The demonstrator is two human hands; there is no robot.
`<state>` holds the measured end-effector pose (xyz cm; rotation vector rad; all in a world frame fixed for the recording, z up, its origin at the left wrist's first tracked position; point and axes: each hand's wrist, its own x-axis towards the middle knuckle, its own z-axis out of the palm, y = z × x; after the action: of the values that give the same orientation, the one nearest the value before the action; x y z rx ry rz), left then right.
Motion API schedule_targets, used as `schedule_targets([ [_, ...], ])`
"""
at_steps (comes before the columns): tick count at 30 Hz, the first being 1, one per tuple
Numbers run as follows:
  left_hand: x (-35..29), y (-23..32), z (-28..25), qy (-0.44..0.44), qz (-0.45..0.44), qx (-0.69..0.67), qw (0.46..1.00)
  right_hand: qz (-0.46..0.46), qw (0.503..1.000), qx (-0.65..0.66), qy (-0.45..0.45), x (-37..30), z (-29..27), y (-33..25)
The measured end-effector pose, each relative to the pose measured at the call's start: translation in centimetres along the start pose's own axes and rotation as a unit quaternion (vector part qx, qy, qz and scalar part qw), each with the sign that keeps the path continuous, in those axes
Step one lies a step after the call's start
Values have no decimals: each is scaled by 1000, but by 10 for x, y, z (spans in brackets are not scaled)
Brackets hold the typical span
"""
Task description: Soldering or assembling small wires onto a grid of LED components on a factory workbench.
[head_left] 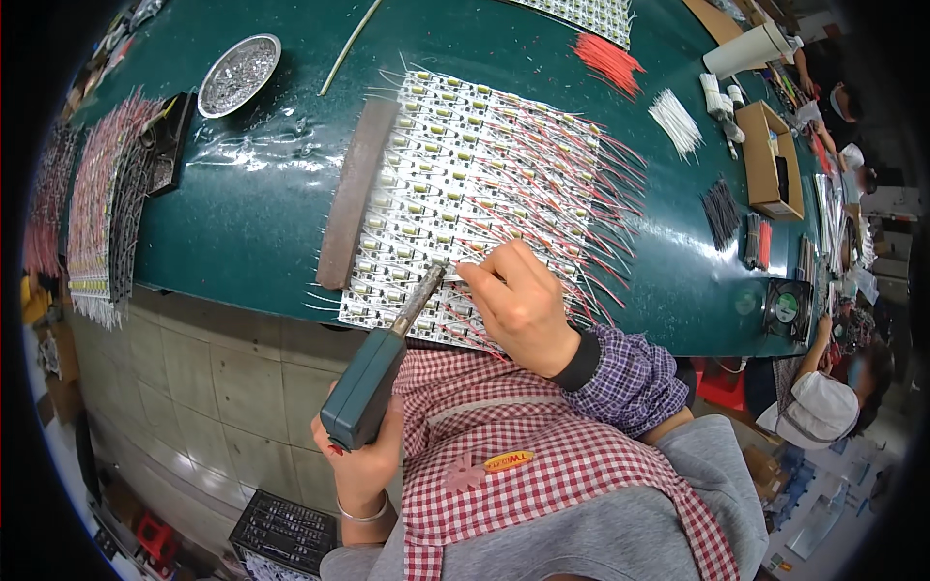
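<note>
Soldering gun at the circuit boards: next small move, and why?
Probably steady the right hand and angle the soldering gun so its tip meets the circuit boards: the left hand grips it with that tip right beside the right hand's pinched fingertips. Whether it touches is too small to tell.

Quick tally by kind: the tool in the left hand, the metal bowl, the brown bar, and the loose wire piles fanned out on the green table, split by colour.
Dark green tool in left hand: 1
Metal bowl: 1
Brown bar: 1
Red wire pile: 1
White wire pile: 1
Black wire pile: 1
Total: 6
</note>
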<state>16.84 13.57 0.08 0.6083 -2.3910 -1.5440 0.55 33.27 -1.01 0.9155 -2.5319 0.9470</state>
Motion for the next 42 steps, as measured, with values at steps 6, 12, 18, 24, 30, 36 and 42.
schedule_targets([
  [6,20,25,-4,-68,-9,-35,997,-3,1000,-8,-1,-2,0,2],
  [12,10,8,-7,-7,61,-8,998,-1,1000,-7,-4,-1,-1,0],
  [18,7,12,-8,-14,-3,-17,1000,-2,1000,-8,-1,-2,0,1],
  [24,5,2,-1,-5,26,-35,999,-10,1000,-10,11,-1,2,2],
  [30,13,7,-2,-60,45,-16,997,-10,1000,-12,12,-2,2,2],
  [36,9,2,-10,-42,37,-33,998,-3,1000,-21,-4,-3,1,0],
  [42,4,-1,-13,-15,29,-50,998,-1,1000,-18,-3,-4,2,1],
])
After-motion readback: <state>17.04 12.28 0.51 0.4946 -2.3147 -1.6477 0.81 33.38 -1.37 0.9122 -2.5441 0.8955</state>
